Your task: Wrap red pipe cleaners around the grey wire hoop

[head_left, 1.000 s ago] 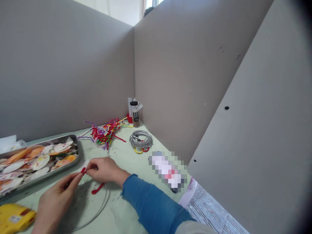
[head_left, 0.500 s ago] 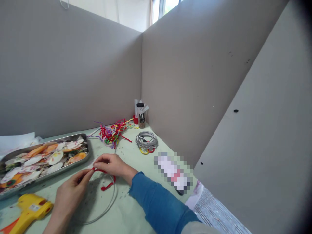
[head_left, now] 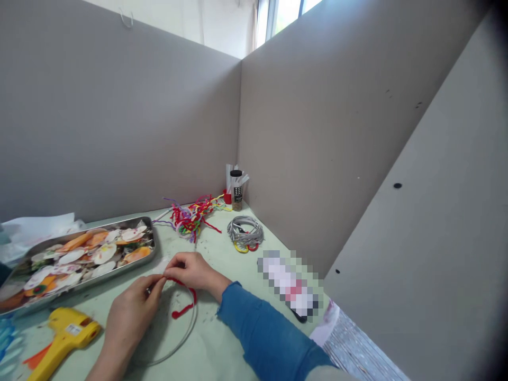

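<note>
Over the pale green tabletop, my left hand (head_left: 135, 307) and my right hand (head_left: 195, 271) meet with their fingertips pinched together. Between them they hold a grey wire hoop (head_left: 187, 334) and a strand of red yarn (head_left: 184, 309) at the same spot. The yarn runs along the hoop's upper right side, and its loose end curls down inside the hoop. Part of the hoop's left side is hidden behind my left hand and wrist. A yellow glue gun (head_left: 73, 330) lies left of my left forearm.
A metal tray (head_left: 153, 241) of painted shells stands at the left. Behind are a tangle of coloured yarn (head_left: 192, 216), a black-capped jar (head_left: 237, 190) and coiled grey wire (head_left: 246, 231). A pixelated phone-like object (head_left: 291, 286) lies right. Grey partitions (head_left: 309, 132) enclose the table.
The camera has turned a little left, so everything sits further right in view. Blue translucent items now show at the left edge. Both hands keep their pinch on the hoop and yarn.
</note>
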{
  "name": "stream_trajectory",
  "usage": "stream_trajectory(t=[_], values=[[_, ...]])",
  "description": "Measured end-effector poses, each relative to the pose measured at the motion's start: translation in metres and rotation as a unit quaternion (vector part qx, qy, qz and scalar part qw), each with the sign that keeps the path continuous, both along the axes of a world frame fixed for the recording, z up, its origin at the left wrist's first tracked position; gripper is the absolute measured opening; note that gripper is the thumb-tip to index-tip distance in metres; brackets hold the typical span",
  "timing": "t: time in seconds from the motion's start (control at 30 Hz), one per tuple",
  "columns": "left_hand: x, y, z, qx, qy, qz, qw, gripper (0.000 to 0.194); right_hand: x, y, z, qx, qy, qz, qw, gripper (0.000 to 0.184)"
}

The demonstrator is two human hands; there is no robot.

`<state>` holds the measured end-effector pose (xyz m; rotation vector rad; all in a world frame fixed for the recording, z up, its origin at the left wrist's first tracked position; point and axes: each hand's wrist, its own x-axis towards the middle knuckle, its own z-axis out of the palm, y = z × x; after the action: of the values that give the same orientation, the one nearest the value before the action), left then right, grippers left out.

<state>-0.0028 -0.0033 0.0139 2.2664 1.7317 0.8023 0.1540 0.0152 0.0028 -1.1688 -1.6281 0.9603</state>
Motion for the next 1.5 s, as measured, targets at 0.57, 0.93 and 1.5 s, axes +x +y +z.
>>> stream_trajectory(t=[0.57, 0.93, 1.5], values=[[0.002, -0.003, 0.005, -0.054, -0.279, -0.018, 0.959, 0.035, 0.006, -0.005, 0.007, -0.185, 0.164, 0.132, 0.96, 0.024], [0.003, -0.002, 0.002, -0.078, -0.321, -0.042, 0.943, 0.027, 0.002, -0.002, 0.005, -0.138, 0.179, 0.119, 0.967, 0.018], [0.002, -0.001, -0.001, -0.102, -0.323, -0.041, 0.94, 0.028, 0.004, -0.004, 0.011, -0.032, 0.155, 0.127, 0.979, 0.011]])
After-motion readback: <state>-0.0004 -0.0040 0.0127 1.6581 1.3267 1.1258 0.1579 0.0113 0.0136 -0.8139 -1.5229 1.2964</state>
